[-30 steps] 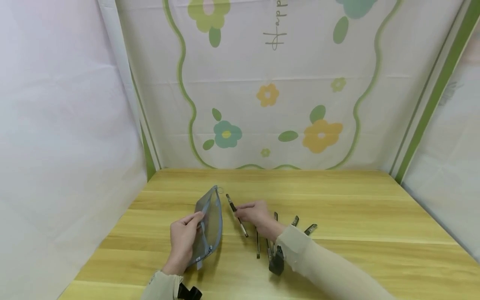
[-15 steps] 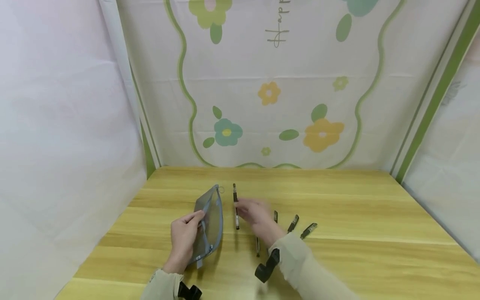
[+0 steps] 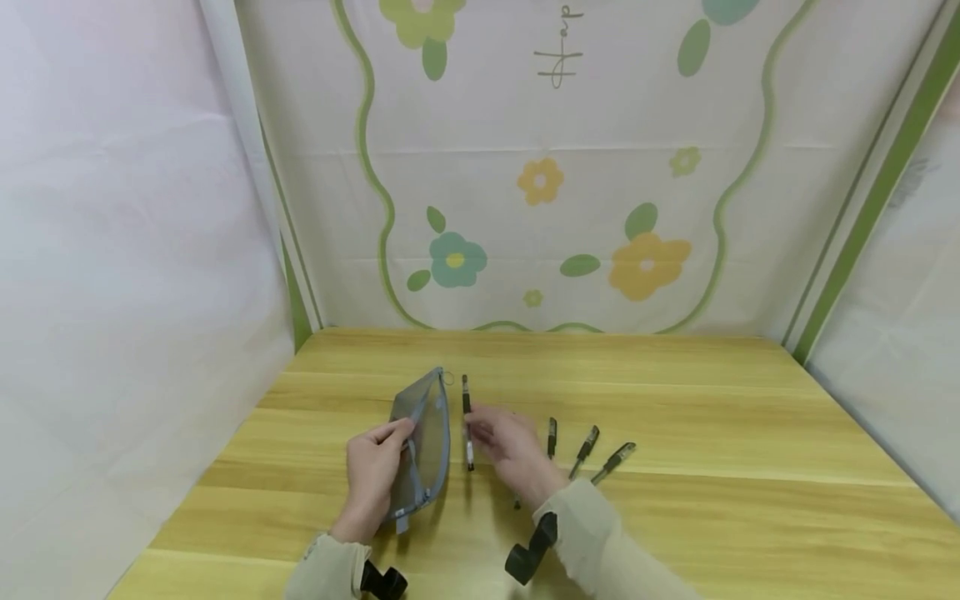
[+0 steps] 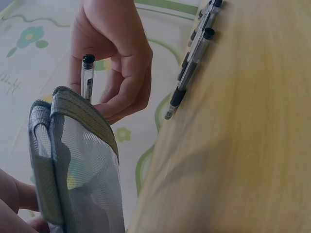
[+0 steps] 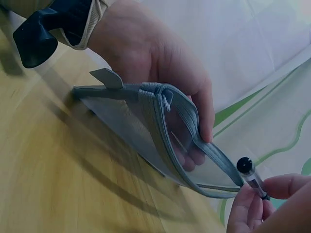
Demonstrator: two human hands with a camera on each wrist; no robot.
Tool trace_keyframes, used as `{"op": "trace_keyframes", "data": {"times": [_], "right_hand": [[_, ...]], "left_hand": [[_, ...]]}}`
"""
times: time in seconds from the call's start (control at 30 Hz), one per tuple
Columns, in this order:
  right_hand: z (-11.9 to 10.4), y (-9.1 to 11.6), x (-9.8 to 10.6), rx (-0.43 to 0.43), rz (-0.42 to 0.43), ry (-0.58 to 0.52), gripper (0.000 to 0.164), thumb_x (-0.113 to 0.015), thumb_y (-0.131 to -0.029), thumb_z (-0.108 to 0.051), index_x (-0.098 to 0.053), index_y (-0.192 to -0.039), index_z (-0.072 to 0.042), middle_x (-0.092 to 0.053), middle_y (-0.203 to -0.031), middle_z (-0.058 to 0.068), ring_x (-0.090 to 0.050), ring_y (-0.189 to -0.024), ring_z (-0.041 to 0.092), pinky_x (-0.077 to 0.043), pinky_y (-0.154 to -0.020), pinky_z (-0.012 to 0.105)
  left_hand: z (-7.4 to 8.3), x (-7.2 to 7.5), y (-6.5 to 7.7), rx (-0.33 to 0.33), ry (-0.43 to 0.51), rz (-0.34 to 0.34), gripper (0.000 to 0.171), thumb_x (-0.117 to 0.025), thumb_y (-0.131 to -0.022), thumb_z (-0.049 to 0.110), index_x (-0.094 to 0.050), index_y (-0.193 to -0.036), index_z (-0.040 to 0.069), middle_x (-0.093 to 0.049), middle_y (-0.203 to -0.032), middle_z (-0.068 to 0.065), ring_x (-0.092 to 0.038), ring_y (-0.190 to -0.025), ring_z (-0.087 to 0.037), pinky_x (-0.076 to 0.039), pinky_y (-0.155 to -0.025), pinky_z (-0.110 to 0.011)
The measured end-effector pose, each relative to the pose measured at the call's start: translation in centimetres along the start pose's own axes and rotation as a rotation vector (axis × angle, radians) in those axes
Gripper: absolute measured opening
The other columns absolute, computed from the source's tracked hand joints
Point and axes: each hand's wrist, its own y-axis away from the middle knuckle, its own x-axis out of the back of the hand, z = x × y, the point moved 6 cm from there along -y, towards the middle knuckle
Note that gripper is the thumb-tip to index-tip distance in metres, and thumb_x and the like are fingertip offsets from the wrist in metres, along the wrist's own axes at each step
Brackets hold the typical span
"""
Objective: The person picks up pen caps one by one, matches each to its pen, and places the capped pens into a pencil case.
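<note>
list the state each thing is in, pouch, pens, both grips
Mesh pouch, unzipped, mouth open
Held pen, raised off the table, outside the pouch
Other pens, lying on the table, partly hidden
Left grip, holding the pouch by its mouth edge
Right grip, pinching the held pen

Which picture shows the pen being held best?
The head view: the pen in the right hand shows both ends and most of its length. Left wrist: just one end, the rest hidden. Right wrist: foreshortened, black end towards the camera.
</note>
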Motion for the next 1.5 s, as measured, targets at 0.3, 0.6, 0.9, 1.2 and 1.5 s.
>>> {"op": "trace_keyframes", "data": {"times": [0.3, 0.6, 0.9, 1.2, 1.5], "right_hand": [[0.8, 0.2, -1.0, 0.030, 0.016, 0.088, 0.037, -0.068, -0.087, 0.004, -0.060, -0.123, 0.008, -0.062, -0.118, 0.021, -0.062, -0.103, 0.029, -0.050, -0.094, 0.039], [1.4, 0.1, -0.9, 0.093, 0.084, 0.245, 0.033, -0.074, -0.083, 0.001, -0.067, -0.115, 0.005, -0.067, -0.110, 0.020, -0.066, -0.099, 0.034, -0.056, -0.081, 0.036], [1.4, -0.1, -0.8, 0.151, 0.130, 0.310, 0.025, -0.075, -0.081, 0.005, -0.070, -0.105, 0.008, -0.070, -0.092, 0.015, -0.070, -0.081, 0.028, -0.058, -0.069, 0.033], [1.6, -0.2, -1.0, 0.156, 0.057, 0.291, 0.026, -0.069, -0.086, 0.005, -0.065, -0.110, 0.014, -0.070, -0.092, 0.023, -0.071, -0.079, 0.031, -0.059, -0.071, 0.038], [-1.4, -0.1, 2.1, 0.204, 0.085, 0.352, 0.025, -0.068, -0.090, -0.002, -0.064, -0.113, 0.008, -0.064, -0.105, 0.020, -0.067, -0.084, 0.028, -0.057, -0.078, 0.039]], "left_hand": [[-0.1, -0.2, 0.4, -0.015, -0.016, 0.001, 0.022, -0.070, -0.093, 0.018, -0.076, -0.107, 0.002, -0.067, -0.118, -0.016, -0.064, -0.104, -0.024, -0.055, -0.074, -0.022], [-0.1, -0.9, 0.7, -0.036, -0.026, -0.005, 0.020, -0.070, -0.092, 0.018, -0.077, -0.103, 0.003, -0.070, -0.111, -0.012, -0.065, -0.097, -0.020, -0.053, -0.069, -0.021], [-0.1, -1.4, 1.1, -0.045, -0.051, -0.027, 0.021, -0.070, -0.093, 0.020, -0.077, -0.104, 0.004, -0.070, -0.110, -0.010, -0.062, -0.102, -0.021, -0.052, -0.074, -0.026], [0.0, -1.3, 1.1, -0.048, -0.049, -0.025, 0.020, -0.070, -0.093, 0.018, -0.077, -0.104, 0.003, -0.071, -0.106, -0.010, -0.065, -0.092, -0.021, -0.054, -0.072, -0.028], [0.0, -1.0, 1.0, -0.036, -0.043, -0.018, 0.020, -0.071, -0.092, 0.019, -0.077, -0.104, 0.004, -0.071, -0.108, -0.010, -0.066, -0.092, -0.020, -0.054, -0.068, -0.022]]}}
